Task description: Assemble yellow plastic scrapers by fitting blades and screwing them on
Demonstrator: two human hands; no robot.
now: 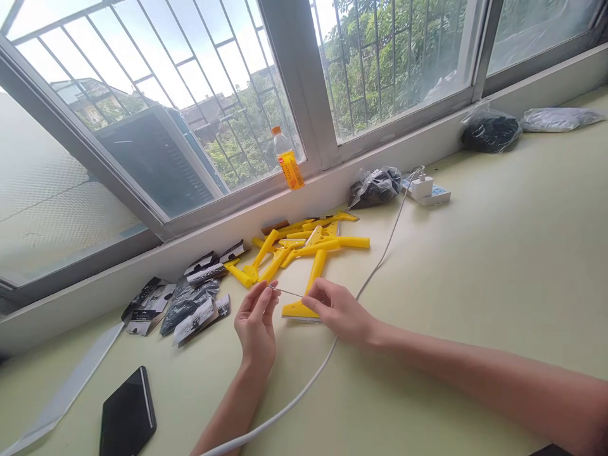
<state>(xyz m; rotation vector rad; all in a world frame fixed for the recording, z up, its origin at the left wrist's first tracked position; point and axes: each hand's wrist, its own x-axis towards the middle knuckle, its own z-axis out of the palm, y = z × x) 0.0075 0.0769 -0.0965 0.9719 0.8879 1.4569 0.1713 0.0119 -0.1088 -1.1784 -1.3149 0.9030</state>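
A thin metal rod [289,292] spans the gap between my two hands, above the table. One end is pinched between the thumb and fingers of my left hand [258,322]. My right hand [335,308] has its thumb and fingers closed on the other end, and the fingers hide that tip. Just behind and below the right fingers lies a yellow scraper [297,309], its handle pointing away from me and its wide blade edge toward me. The right hand covers part of its head. Beyond it is a loose pile of several yellow scrapers [285,250].
Black-and-white packaging [199,310] lies left of the pile. A phone [127,411] rests at front left. A white cable [304,391] runs past my right hand to a power strip [434,195]. An orange-capped bottle [289,166] and a bagged dark bundle [375,188] stand by the window.
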